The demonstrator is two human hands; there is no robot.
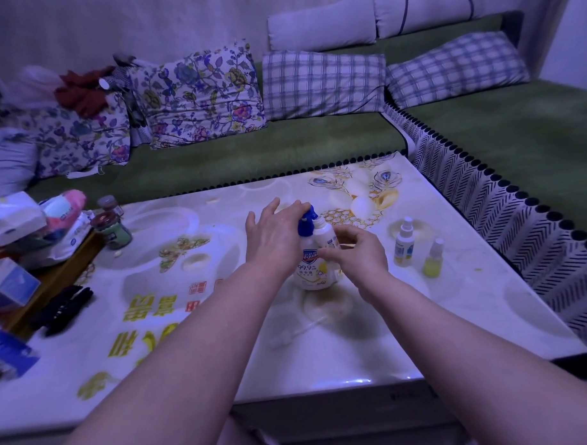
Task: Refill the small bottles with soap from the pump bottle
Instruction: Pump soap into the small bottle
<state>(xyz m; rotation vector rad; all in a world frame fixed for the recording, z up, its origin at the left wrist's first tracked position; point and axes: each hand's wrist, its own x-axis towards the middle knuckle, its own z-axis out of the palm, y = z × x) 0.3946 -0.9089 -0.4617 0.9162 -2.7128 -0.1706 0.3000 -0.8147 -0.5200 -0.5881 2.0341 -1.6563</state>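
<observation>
Beyond the desk (438, 317) a green sofa (283, 146) wraps the far and right sides, so all your work sits on the patterned top close to you. Near its middle stands the pump bottle (310, 268), upright on its base, which leaves it steady enough to work with one hand. Your left hand (274, 238) lies over its blue pump head (307, 218), fingers (293, 207) straight and lightly spread across the top, placed, I judge, to press soap out. Your right hand (361, 250) grips the small bottle (324, 234), fingers (344, 232) and thumb curled round its body. You hold it against the pump bottle's right side with its neck just under the spout, evidently so the soap drops straight in. Whether the neck sits exactly beneath the outlet I cannot tell. To the right, well apart from both hands, a white spray bottle (403, 243) and, nearer, a shorter yellow spray bottle (433, 260) stand upright with their tops on, waiting. Near you, beside the pump bottle, lies a thin pale piece (296, 332), perhaps the held bottle's sprayer.
</observation>
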